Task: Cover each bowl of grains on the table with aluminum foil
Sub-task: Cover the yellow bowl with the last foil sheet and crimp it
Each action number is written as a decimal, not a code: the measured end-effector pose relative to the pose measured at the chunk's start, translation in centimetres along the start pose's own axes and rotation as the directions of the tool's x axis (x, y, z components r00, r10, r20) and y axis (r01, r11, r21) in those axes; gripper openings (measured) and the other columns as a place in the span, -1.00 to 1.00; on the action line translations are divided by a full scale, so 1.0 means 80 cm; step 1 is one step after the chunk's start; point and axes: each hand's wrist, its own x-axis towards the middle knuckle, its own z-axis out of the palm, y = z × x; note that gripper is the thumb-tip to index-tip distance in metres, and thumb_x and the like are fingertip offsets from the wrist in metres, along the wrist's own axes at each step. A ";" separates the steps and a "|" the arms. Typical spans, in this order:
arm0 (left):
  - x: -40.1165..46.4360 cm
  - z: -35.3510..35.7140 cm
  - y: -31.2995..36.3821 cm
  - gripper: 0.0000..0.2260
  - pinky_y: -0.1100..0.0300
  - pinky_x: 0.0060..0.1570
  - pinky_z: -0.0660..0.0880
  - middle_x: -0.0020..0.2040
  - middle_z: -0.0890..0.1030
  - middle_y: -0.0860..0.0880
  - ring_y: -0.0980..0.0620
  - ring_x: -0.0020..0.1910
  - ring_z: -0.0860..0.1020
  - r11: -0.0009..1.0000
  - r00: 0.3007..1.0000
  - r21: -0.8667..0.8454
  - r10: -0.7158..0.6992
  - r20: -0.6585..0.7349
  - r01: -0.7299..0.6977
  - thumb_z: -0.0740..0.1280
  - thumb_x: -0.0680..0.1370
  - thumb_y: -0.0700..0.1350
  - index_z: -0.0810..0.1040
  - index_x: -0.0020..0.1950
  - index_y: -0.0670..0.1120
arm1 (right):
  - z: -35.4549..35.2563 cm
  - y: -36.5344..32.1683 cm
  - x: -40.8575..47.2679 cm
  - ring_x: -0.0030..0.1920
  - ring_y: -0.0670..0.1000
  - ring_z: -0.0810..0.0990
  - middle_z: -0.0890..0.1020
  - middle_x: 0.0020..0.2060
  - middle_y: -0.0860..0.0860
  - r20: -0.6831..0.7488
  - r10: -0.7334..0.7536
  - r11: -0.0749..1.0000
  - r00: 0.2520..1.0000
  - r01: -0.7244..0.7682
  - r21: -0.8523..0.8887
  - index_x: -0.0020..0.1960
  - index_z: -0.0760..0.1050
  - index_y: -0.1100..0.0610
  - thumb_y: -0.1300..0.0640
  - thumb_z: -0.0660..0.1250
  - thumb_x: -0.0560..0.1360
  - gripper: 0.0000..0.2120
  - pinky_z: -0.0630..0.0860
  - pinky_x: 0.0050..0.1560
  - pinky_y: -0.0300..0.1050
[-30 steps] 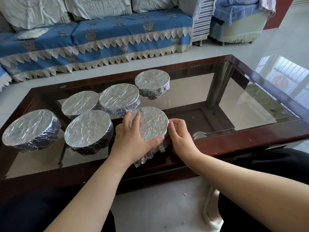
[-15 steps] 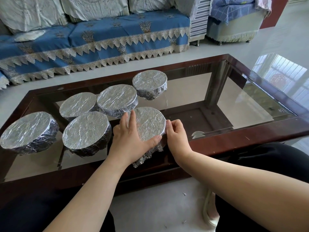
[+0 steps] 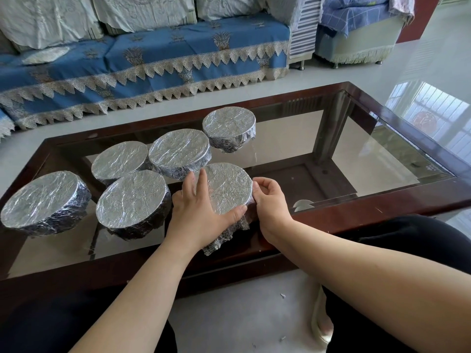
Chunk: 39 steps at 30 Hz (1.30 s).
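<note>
Several foil-covered bowls stand on the glass coffee table (image 3: 369, 159). The nearest bowl (image 3: 228, 187) is between my hands, its foil crumpled loosely below the near rim. My left hand (image 3: 198, 212) cups its left and near side, thumb along the rim and fingers up over the foil top. My right hand (image 3: 270, 202) pinches the foil at the right rim with curled fingers. Other covered bowls sit at the far left (image 3: 43, 200), front left (image 3: 132, 200), behind it (image 3: 118, 159), middle (image 3: 179, 151) and back (image 3: 229, 126).
The table's dark wooden frame (image 3: 356, 217) runs along the near edge, by my knees. A blue-covered sofa (image 3: 142, 59) stands beyond the table and a footstool (image 3: 356, 39) at the back right. Small foil scraps (image 3: 282, 295) lie on the floor.
My hands have stayed on the nearest bowl, with the fingers shifting slightly along its rim. The view has drifted a little.
</note>
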 end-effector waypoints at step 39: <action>-0.020 -0.009 0.001 0.10 -0.04 0.42 0.23 0.56 0.03 -0.14 -0.19 0.52 0.15 0.998 0.999 -0.055 -0.003 -0.033 0.001 0.10 0.27 0.53 -0.22 0.60 -0.03 | -0.028 -0.019 0.001 0.36 -0.14 0.34 0.42 0.30 -0.06 0.287 -0.292 0.793 0.913 0.398 -0.460 0.11 0.46 0.06 -0.06 0.08 0.66 -0.74 0.22 0.30 -0.36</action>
